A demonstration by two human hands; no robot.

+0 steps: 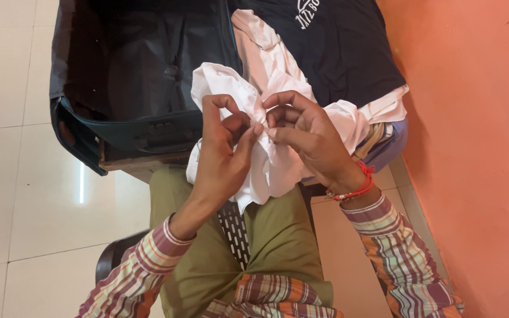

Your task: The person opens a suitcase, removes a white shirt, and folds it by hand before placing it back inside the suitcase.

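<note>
A crumpled white garment (278, 171) hangs between both hands above my lap. My left hand (222, 156) pinches its fabric with thumb and fingers at the centre. Facing it, my right hand (307, 132) grips the same cloth, fingertips almost touching the left hand's. A red thread bracelet (357, 185) circles my right wrist. Part of the garment trails up and back over a pile of clothes (384, 118).
An open dark suitcase (131, 76) lies ahead on a low wooden stand, its inside dark. A black shirt with white print (337, 47) tops the clothes pile on the right. An orange wall (478, 147) runs along the right. White floor tiles (13, 176) spread left.
</note>
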